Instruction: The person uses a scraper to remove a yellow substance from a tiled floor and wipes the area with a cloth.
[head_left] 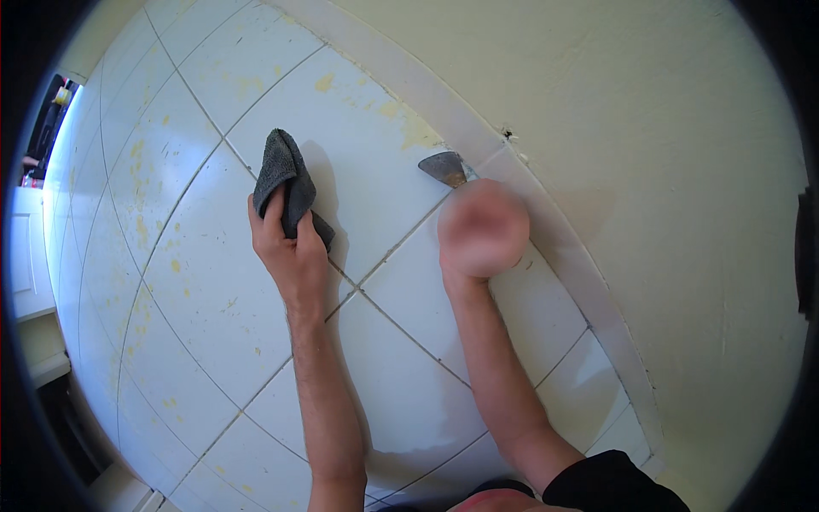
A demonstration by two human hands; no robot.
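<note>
My left hand (294,260) is closed around a dark grey cloth (286,162), which is bunched up above the fingers with a corner hanging by the thumb. The cloth is over the white tiles (375,154), and its shadow falls just to its right. My right hand (484,229) grips a scraper (443,168) with a wide, worn metal blade pointing up and left, close to the tiled edge. A blur covers most of that hand, so its fingers and the scraper's handle are hidden. Yellow residue (418,132) marks the tiles just beyond the blade.
A pale skirting strip (589,260) runs along the tiles' right side, below a cream wall (682,171). Small dark damage (508,134) shows near the strip's corner. More yellow spots (141,226) dot the tiles at left. A white panelled door (32,252) stands at the far left.
</note>
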